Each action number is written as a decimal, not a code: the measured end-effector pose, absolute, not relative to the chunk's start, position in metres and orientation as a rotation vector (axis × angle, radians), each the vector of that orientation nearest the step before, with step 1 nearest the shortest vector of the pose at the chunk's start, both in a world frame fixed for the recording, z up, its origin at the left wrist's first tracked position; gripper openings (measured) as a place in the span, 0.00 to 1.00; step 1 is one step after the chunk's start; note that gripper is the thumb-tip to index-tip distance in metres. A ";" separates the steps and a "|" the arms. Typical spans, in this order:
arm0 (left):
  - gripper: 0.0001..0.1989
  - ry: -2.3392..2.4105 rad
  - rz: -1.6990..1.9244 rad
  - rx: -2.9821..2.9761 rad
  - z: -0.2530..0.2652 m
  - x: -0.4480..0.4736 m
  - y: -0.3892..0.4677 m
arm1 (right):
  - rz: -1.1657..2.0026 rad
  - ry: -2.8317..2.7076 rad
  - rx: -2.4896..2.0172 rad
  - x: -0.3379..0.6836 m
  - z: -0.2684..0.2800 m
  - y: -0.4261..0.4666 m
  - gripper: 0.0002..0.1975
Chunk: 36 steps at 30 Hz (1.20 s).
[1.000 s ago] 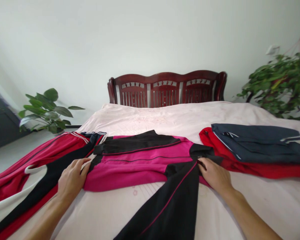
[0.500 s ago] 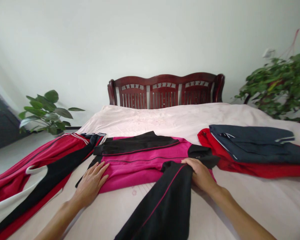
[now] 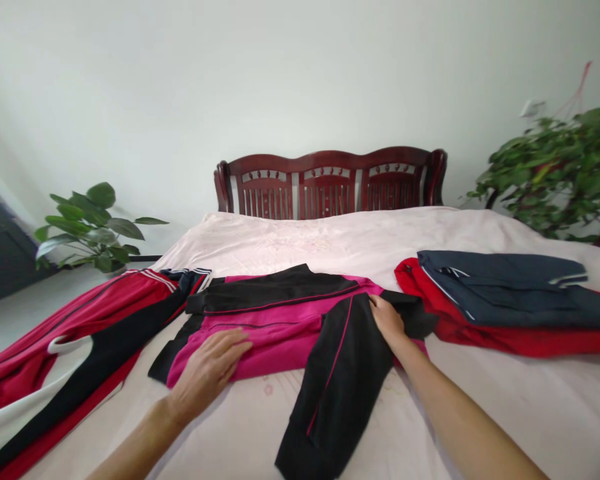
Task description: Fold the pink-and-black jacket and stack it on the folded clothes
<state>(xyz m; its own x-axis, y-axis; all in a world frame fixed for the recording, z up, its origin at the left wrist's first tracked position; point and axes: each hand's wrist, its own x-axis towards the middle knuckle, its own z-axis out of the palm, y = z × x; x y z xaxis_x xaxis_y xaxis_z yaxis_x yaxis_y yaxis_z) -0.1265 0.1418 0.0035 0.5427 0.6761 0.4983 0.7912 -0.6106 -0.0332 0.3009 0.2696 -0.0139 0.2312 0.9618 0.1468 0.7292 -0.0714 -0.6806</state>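
A magenta and black jacket [image 3: 275, 340] lies on the bed in front of me, one black sleeve folded across its upper part. Its other black sleeve [image 3: 337, 393] hangs over the near side of the garment toward me, with a thin pink stripe along it. My right hand [image 3: 387, 320] grips this sleeve at its upper end, thumb and fingers closed on the cloth. Over the left part of the jacket is my left hand [image 3: 213, 363], fingers stretched out and holding nothing. Whether its palm touches the cloth I cannot tell.
Red, white and black clothes [image 3: 75, 353] lie spread at the left. To the right, folded navy clothing [image 3: 505, 287] rests on red clothing [image 3: 480, 340]. A pale pink sheet [image 3: 320, 240] covers the bed, with a wooden headboard [image 3: 330, 180] behind. Leafy plants [image 3: 555, 173] stand on both sides.
My right hand has moved the upper end of the near sleeve away from me, over the jacket. My left hand has slid right across the jacket.
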 end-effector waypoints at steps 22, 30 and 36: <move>0.16 -1.277 -0.529 -2.772 -0.009 -0.054 0.144 | 0.334 -1.764 -1.737 0.341 0.006 0.212 0.19; 0.26 -1.341 -0.391 -2.849 -0.012 -0.064 0.131 | 0.153 -1.881 -2.178 0.345 -0.002 0.192 0.16; 0.34 -1.357 -0.340 -2.849 -0.015 -0.059 0.123 | -0.272 -1.922 -1.721 0.296 0.041 0.175 0.18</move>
